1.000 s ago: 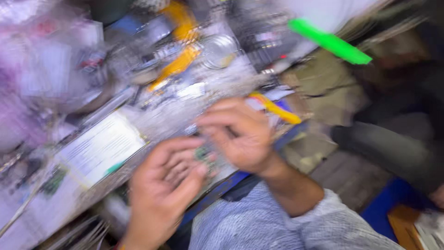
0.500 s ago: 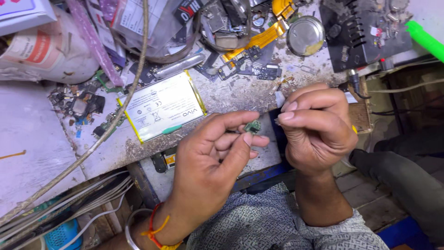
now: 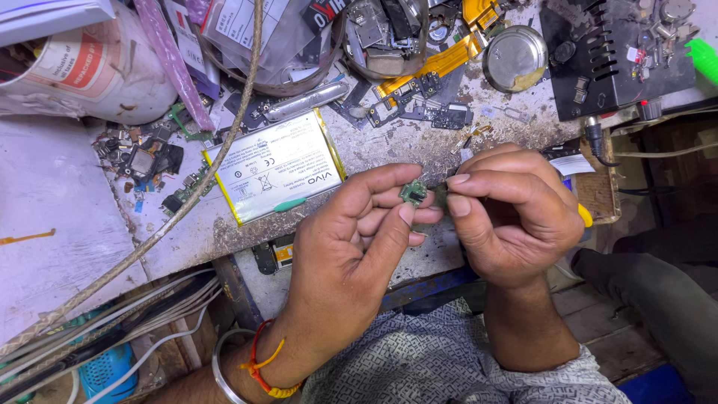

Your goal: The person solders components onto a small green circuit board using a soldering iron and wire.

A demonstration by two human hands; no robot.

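left hand (image 3: 359, 247): fingers curled, not a full fist. Thumb and forefinger pinch a small green circuit board (image 3: 413, 192) at the tips; the other fingers fold under it as support.
right hand (image 3: 508, 213): closed tight, fingers bunched, thumb pressed against forefinger. Fingertips meet the right edge of the small green circuit board. Looks like it grips something thin there, can't tell what.
yellow handle (image 3: 584, 215): pokes out at the back of the right hand, so a tool sits in the palm. Tip hidden by the fingers.
board location: in the air between the two hands, just over the front edge of the workbench (image 3: 224, 232), near the person's chest.
hands relative: touching at the fingertips, wrists well apart.
left wrist: metal bangle (image 3: 218, 366) plus red and orange thread band (image 3: 262, 366).
phone battery (image 3: 273, 164): flat, white label, yellow edge, lying on the bench just left of the left hand, not touched.
braided cable (image 3: 202, 179): runs diagonally across the bench and over the battery's left corner.
round metal tin (image 3: 514, 58): far side of bench, above the right hand, well apart.
black metal unit (image 3: 617, 56): slotted top, back right corner, small parts lying on it.
orange flex ribbon (image 3: 437, 66): between tin and loose phone boards.
loose parts (image 3: 146, 161): small black modules and scraps, left of the battery.
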